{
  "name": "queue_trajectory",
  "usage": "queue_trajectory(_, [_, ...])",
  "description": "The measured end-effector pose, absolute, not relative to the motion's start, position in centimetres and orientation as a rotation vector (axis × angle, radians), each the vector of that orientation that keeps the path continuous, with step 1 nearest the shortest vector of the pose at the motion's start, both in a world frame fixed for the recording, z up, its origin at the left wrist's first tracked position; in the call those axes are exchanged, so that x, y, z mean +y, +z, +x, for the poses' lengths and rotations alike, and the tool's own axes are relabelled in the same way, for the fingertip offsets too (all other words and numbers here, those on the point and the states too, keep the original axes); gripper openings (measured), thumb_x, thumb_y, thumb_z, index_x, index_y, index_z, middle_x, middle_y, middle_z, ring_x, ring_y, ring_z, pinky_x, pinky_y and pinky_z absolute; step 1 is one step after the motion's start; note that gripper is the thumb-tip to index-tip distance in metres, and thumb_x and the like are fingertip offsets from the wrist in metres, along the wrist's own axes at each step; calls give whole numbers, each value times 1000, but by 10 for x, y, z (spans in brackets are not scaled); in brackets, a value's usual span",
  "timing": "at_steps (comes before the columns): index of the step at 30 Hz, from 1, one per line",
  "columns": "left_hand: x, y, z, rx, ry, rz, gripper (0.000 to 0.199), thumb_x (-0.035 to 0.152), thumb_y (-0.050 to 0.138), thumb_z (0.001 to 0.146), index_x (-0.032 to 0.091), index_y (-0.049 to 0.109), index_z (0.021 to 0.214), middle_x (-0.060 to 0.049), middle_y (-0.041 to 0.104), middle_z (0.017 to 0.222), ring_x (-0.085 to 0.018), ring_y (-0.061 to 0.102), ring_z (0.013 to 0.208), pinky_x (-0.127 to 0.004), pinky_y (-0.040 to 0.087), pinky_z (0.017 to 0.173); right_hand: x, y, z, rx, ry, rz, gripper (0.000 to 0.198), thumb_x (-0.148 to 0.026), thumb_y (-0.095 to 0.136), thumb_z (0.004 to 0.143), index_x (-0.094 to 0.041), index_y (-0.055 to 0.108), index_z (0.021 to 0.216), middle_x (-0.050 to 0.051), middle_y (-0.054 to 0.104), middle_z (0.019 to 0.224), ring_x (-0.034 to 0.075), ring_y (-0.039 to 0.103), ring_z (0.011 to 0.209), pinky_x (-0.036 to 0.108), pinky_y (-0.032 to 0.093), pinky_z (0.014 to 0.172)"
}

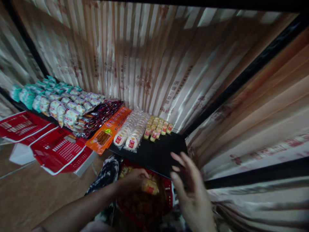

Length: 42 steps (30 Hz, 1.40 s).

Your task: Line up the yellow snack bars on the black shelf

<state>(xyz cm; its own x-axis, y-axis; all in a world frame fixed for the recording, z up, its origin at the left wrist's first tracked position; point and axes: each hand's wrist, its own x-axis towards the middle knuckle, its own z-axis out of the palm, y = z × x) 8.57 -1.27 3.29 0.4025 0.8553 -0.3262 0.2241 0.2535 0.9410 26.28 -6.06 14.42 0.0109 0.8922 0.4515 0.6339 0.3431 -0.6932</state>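
My left hand [137, 180] is closed on a small yellow snack packet with a red label [151, 187], above an open red box [169, 196] that holds more yellow packets. To its right, my right hand [190, 190] is raised with its fingers apart and nothing in it, close to the black shelf's edge. Short rows of similar yellow packets [158, 127] lie on the black shelf [154, 151]. Beside them on the left are two rows of clear-wrapped white snacks with red labels [131, 130].
Left along the shelf lie an orange snack bag [107, 132], dark shiny packets [103, 114], white-wrapped snacks [65, 106] and teal packets [29, 96]. Open red cartons [60, 148] stand on the tiled floor [21, 196] below. A pleated curtain [149, 64] hangs behind, with black frame bars [241, 74].
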Motion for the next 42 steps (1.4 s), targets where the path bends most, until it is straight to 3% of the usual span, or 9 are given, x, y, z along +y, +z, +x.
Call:
queue_trajectory(4, [13, 67, 84, 1033, 567, 1344, 24, 18, 48, 63, 14, 63, 82, 2, 59, 74, -13, 51, 73, -22, 40, 65, -29, 95, 256, -1927, 750, -1449, 50, -30, 65, 70, -27, 55, 119, 5, 63, 113, 22, 58, 105, 37, 48, 89])
queue_trajectory(8, [35, 76, 90, 1048, 579, 1359, 19, 25, 49, 68, 13, 61, 75, 1, 57, 70, -12, 51, 67, -22, 41, 60, -24, 66, 253, -1766, 955, -1494, 54, -24, 62, 70, -28, 52, 123, 3, 58, 122, 21, 55, 112, 35, 42, 97])
queue_trajectory(11, [53, 74, 99, 991, 615, 1275, 32, 39, 40, 78, 13, 59, 82, 0, 56, 67, -12, 53, 60, -25, 46, 57, -12, 55, 256, -1500, 1030, -1483, 47, -33, 63, 70, -24, 58, 116, 5, 62, 116, 21, 58, 105, 33, 45, 92])
queue_trajectory(13, [67, 70, 107, 1068, 730, 1335, 35, 38, 33, 83, 14, 57, 88, -2, 59, 72, -14, 57, 64, -30, 50, 62, 1, 43, 263, -1265, 1057, -1482, 48, -42, 63, 69, -20, 60, 112, 7, 66, 109, 22, 61, 99, 31, 48, 87])
queue_trajectory(15, [80, 61, 115, 1269, 899, 1631, 25, 27, 39, 82, 16, 59, 92, -7, 62, 91, -18, 58, 87, -37, 48, 81, 17, 28, 271, -1019, 1043, -1525, 54, -50, 63, 66, -16, 62, 108, 8, 68, 103, 23, 62, 95, 29, 50, 81])
queue_trajectory(17, [93, 49, 123, 1435, 948, 2036, 24, 16, 45, 77, 16, 61, 94, -9, 57, 115, -24, 45, 115, -41, 38, 98, 33, 12, 278, -828, 1001, -1588, 61, -57, 64, 61, -14, 63, 105, 8, 69, 99, 23, 62, 92, 28, 50, 77])
queue_trajectory(20, [110, 27, 137, 1470, 723, 2469, 34, 10, 46, 75, 15, 59, 106, -10, 45, 134, -28, 28, 129, -42, 35, 101, 56, -5, 283, -705, 961, -1599, 66, -58, 67, 56, -14, 62, 105, 7, 68, 101, 23, 62, 93, 26, 50, 76])
queue_trajectory(28, [151, -3, 161, 1535, 463, 2835, 37, 14, 36, 85, 9, 53, 118, -12, 40, 139, -27, 29, 131, -40, 36, 100, 102, -6, 277, -629, 915, -1524, 66, -51, 69, 55, -15, 58, 110, 7, 67, 104, 20, 61, 95, 26, 49, 80])
queue_trajectory(42, [157, -35, 150, 1580, 782, 2686, 48, 13, 34, 82, 12, 45, 129, -8, 40, 139, -26, 37, 126, -41, 34, 101, 160, -24, 271, -1021, 678, -1578, 42, -47, 53, 72, -17, 53, 101, 8, 65, 92, 19, 62, 83, 31, 49, 77])
